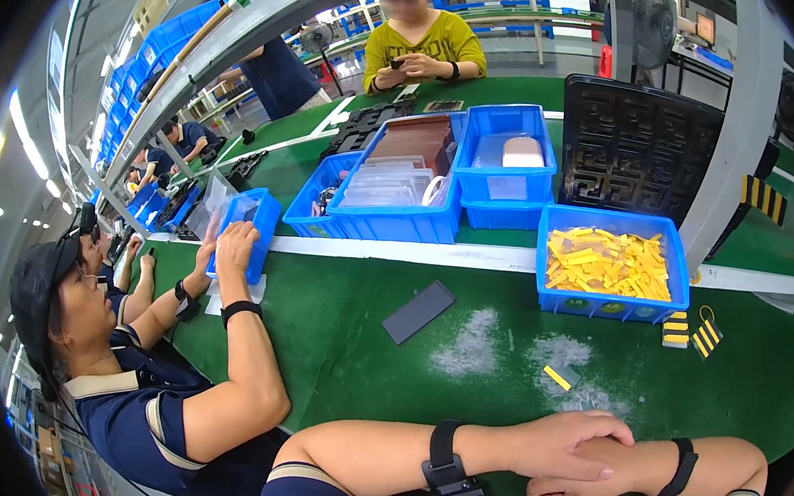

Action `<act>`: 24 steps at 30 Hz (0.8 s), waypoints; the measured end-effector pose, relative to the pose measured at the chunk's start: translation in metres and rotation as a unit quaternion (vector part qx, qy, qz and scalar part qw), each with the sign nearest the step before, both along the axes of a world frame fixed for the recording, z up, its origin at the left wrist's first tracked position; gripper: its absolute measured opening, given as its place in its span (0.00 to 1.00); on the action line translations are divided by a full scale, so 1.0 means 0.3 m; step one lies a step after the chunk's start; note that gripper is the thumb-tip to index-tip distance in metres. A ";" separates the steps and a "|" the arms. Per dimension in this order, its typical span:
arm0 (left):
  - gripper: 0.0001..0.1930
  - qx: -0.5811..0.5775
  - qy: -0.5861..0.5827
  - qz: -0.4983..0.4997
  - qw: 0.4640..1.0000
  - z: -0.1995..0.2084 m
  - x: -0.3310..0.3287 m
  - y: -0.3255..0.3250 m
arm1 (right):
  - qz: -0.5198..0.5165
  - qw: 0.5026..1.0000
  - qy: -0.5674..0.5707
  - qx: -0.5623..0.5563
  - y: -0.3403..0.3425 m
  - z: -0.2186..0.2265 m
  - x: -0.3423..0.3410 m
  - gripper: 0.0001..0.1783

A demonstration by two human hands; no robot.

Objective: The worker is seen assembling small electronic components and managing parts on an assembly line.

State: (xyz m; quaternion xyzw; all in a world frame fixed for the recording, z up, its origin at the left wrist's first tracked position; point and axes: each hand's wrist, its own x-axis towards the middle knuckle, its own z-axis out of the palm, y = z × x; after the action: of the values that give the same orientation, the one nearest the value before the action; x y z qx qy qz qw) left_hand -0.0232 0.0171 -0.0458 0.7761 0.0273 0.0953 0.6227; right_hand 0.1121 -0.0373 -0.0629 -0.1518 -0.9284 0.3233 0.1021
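Note:
My left hand (578,438) lies across my right hand (568,486) at the table's near edge, its fingers closed over the back of it. The right hand's fingers are curled beneath the left and partly hidden; nothing shows in them. Just beyond my hands, a small yellow strip with a dark edge (556,378) lies among whitish flecks (564,352) on the green tabletop. Farther left is a dark grey rectangular block (419,312). A blue bin (588,305) full of small yellow pieces (608,263) stands beyond the flecks.
Blue bins with brown sheets (415,142), clear plastic pieces (385,186) and a pale oval item (522,152) line the far side. A black molded tray (638,150) leans by a grey post (737,135). Striped tags (705,338) lie right. At left, a co-worker's hands (235,245) touch another bin.

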 end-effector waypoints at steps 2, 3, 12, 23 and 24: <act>0.24 0.001 0.001 0.000 1.000 0.003 0.001 -0.004 | 0.001 1.000 0.019 0.013 -0.003 0.000 0.000 0.10; 0.24 0.001 0.001 0.001 1.000 0.001 -0.001 -0.001 | 0.003 1.000 0.020 0.013 0.001 -0.003 -0.002 0.10; 0.24 -0.002 0.003 0.000 1.000 0.001 -0.002 0.001 | -0.001 1.000 0.005 0.002 0.006 0.018 -0.006 0.10; 0.25 0.004 -0.012 0.025 1.000 -0.011 0.004 -0.006 | 0.001 1.000 0.010 -0.004 0.006 0.007 -0.005 0.10; 0.25 -0.001 -0.012 0.025 1.000 -0.011 0.004 -0.009 | -0.001 1.000 0.010 -0.005 0.006 0.010 -0.004 0.10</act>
State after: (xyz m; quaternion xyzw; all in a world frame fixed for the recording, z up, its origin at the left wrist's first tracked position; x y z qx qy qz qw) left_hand -0.0220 0.0145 -0.0491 0.7736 0.0391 0.1197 0.6211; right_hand 0.1109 -0.0356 -0.0599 -0.1501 -0.9258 0.3288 0.1109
